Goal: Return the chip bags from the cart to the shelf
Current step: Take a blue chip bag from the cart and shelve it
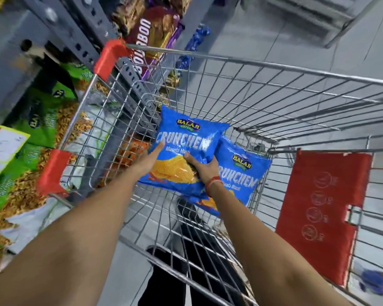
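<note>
Two blue chip bags lie inside the wire shopping cart point(274, 69). The upper blue bag point(186, 138) rests partly over the second blue bag point(243, 173). Both arms reach down into the cart. My left hand point(152, 157) lies flat on the upper bag's left side with fingers extended. My right hand point(202, 167) grips the lower middle of the same bag, fingers curled on its face. The shelf point(60, 29) stands to the left of the cart, grey metal with snack packs on it.
Green snack bags point(42, 120) fill the lower shelf at left, and Bourbon biscuit packs point(150, 38) sit further along. Red corner guards point(110, 56) cap the cart's left rim. A red child-seat flap point(321, 208) hangs at right. Grey tiled floor lies beyond.
</note>
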Action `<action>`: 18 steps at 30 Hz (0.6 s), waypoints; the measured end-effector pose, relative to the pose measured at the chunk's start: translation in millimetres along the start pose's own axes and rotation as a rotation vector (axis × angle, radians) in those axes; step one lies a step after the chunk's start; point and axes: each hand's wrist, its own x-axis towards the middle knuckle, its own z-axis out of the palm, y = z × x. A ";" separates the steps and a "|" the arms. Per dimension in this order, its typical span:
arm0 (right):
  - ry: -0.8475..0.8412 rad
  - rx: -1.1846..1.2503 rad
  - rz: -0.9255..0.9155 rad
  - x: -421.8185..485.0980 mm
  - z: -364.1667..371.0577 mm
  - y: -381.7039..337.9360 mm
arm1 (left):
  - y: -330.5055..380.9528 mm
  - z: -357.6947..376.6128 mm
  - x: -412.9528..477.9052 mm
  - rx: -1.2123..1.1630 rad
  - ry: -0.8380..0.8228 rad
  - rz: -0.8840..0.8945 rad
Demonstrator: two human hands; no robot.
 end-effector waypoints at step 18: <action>-0.160 -0.030 -0.502 -157.3 -40.3 -170.9 | 112.3 -68.0 -242.8 -0.486 -0.023 0.694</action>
